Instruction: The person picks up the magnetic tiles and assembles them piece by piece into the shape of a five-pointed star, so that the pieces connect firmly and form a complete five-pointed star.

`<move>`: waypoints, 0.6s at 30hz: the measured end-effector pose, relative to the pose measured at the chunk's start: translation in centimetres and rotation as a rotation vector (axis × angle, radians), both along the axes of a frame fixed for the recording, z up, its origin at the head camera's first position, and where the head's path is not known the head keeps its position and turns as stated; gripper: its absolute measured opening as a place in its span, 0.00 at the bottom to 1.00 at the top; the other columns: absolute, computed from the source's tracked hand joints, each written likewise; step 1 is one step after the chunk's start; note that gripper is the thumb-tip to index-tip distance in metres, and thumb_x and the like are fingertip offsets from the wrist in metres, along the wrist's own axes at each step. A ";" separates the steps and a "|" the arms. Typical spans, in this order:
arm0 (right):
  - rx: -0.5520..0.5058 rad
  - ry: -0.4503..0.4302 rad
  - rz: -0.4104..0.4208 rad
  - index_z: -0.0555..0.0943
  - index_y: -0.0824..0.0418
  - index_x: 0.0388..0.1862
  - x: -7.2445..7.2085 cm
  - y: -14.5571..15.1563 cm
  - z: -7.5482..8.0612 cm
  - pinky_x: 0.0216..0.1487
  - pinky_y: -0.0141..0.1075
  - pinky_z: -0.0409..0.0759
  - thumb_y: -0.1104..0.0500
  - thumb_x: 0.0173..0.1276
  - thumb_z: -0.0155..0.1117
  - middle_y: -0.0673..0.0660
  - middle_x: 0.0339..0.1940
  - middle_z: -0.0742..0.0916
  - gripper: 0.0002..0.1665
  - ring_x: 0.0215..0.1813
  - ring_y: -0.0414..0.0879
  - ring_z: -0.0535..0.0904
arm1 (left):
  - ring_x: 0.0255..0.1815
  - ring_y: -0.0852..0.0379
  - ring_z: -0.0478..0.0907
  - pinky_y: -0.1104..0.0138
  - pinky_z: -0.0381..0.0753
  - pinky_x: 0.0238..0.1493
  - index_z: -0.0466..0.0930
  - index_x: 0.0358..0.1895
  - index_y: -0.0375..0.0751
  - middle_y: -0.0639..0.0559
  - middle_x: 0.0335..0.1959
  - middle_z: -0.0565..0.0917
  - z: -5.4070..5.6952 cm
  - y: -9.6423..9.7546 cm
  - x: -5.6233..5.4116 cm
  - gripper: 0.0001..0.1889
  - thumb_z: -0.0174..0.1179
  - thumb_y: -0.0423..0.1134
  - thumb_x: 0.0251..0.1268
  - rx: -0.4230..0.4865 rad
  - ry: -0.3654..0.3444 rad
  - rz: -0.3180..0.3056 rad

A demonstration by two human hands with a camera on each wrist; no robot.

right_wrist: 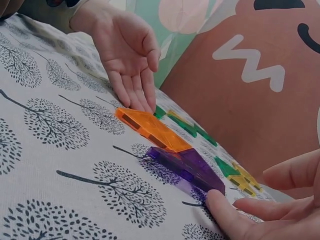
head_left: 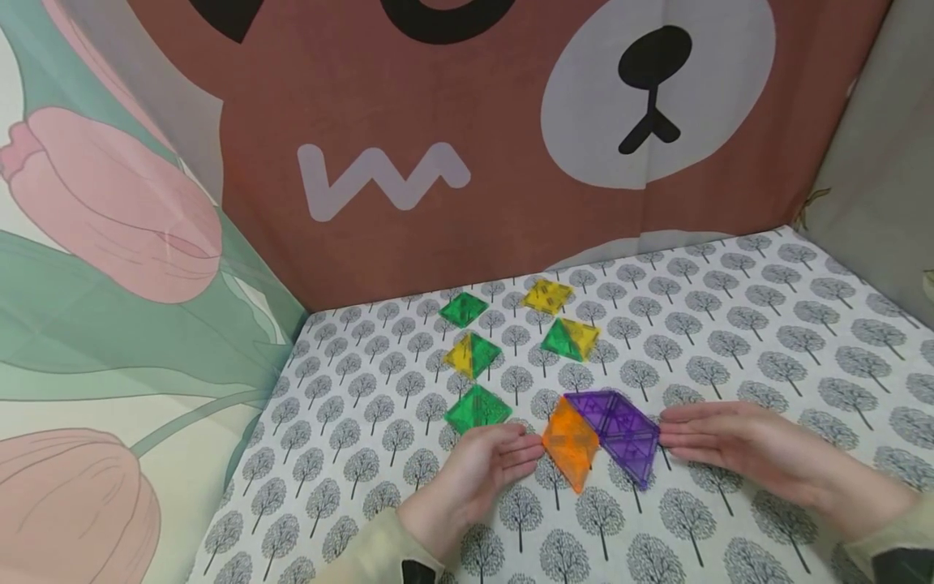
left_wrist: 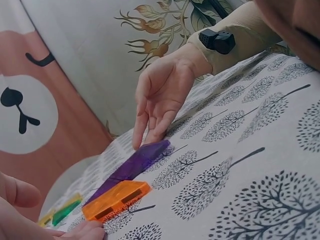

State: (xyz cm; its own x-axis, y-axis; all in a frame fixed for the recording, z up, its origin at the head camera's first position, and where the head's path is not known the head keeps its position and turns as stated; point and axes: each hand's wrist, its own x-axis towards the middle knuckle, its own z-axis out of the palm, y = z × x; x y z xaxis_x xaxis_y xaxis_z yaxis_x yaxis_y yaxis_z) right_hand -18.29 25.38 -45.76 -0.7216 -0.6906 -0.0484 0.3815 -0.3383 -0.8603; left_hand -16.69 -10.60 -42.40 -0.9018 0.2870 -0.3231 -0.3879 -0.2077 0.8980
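Flat orange [head_left: 571,446] and purple [head_left: 629,438] translucent tiles lie against each other on the tree-print cloth. The purple part is made up of several triangles in a bent band, and the orange part is a diamond joined to its left end. My left hand [head_left: 481,466] has its fingers extended, tips at the orange diamond's left corner. From the other side, my right hand [head_left: 744,442] reaches in with straight fingers, tips at the purple band's right edge. In the right wrist view, a fingertip [right_wrist: 216,195] meets the purple tile's edge.
Behind the left hand are a green diamond [head_left: 477,408], a yellow-and-green diamond [head_left: 473,354] and another green diamond [head_left: 463,309]. To their right lie a green-and-yellow diamond [head_left: 571,338] and a yellow one [head_left: 547,296]. A bear-print curtain [head_left: 511,219] hangs along the back edge.
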 end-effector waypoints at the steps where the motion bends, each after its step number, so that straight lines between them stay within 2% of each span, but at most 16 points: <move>1: 0.013 0.001 -0.005 0.57 0.81 0.71 0.0 0.0 0.0 0.67 0.48 0.68 0.69 0.80 0.37 0.70 0.67 0.74 0.25 0.66 0.58 0.73 | 0.57 0.34 0.77 0.51 0.75 0.60 0.57 0.66 0.14 0.26 0.54 0.77 0.0 0.0 0.0 0.27 0.48 0.30 0.71 0.005 -0.003 0.004; 7: 0.085 0.004 -0.031 0.56 0.82 0.71 -0.3 -0.1 -0.2 0.65 0.48 0.70 0.68 0.80 0.41 0.69 0.66 0.75 0.26 0.65 0.57 0.74 | 0.55 0.34 0.77 0.52 0.78 0.57 0.57 0.66 0.13 0.27 0.53 0.77 -0.2 0.1 -0.1 0.27 0.49 0.30 0.71 0.006 -0.007 0.013; 12: 0.147 0.031 -0.062 0.58 0.82 0.69 -0.6 -0.3 -0.2 0.64 0.46 0.73 0.68 0.79 0.43 0.67 0.64 0.77 0.26 0.62 0.56 0.77 | 0.53 0.39 0.80 0.56 0.80 0.55 0.59 0.66 0.15 0.29 0.53 0.78 -0.1 0.2 -0.3 0.27 0.52 0.31 0.72 -0.023 0.002 -0.008; 14: 0.199 0.053 -0.090 0.59 0.83 0.68 -0.7 -0.5 0.0 0.62 0.45 0.75 0.68 0.79 0.45 0.67 0.62 0.79 0.26 0.60 0.55 0.78 | 0.50 0.43 0.82 0.58 0.81 0.54 0.63 0.65 0.18 0.31 0.51 0.80 -0.1 0.4 -0.5 0.26 0.54 0.32 0.71 -0.057 0.003 -0.017; 18: 0.346 0.077 -0.178 0.64 0.83 0.65 -0.6 -1.6 0.4 0.56 0.44 0.80 0.67 0.74 0.55 0.66 0.56 0.83 0.28 0.54 0.55 0.82 | 0.41 0.49 0.84 0.60 0.84 0.46 0.74 0.59 0.23 0.37 0.42 0.83 -0.5 1.1 -1.1 0.19 0.59 0.30 0.68 -0.172 0.017 -0.013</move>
